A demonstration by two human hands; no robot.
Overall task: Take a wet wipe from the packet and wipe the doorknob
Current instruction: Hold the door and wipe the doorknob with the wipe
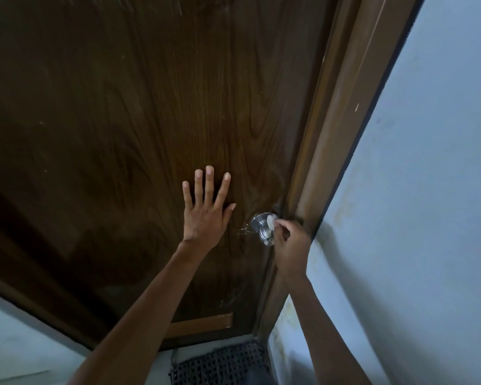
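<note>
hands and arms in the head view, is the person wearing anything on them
Nothing shows on them. Both forearms are bare right to the bottom edge of the picture, with no sleeves in view. The left hand and right hand have no gloves, and no rings, watch or bands can be seen on the fingers or wrists.

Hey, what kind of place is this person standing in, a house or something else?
Probably a doorway inside a home, though that is a guess. A dark wood-grain door with a metal doorknob sits in a brown frame, with plain pale painted walls and a woven mat on the floor.
</note>
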